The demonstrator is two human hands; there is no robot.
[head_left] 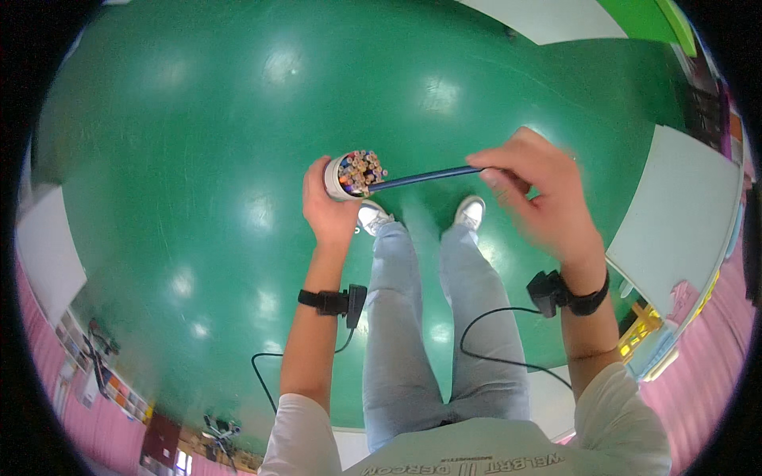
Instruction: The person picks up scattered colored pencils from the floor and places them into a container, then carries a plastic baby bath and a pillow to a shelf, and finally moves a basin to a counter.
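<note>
My left hand (327,216) is wrapped round a white cup (332,181), which is tilted so that its mouth faces right. Packed inside are several coloured pencils (363,168), their ends showing at the opening. Between the thumb and fingers of my right hand (544,190), slightly blurred, is one end of a dark blue pencil (425,177). It lies nearly level between the two hands, its other end at the lower edge of the cup's mouth. Whether that end is inside the cup or just against the bundle I cannot tell.
Green glossy floor (198,119) lies below, with my white shoes (470,212) under the hands. White tabletops (675,222) stand at the right and left. Black cables (508,361) hang from the straps on both wrists. Pink curtains (706,381) run along the lower sides.
</note>
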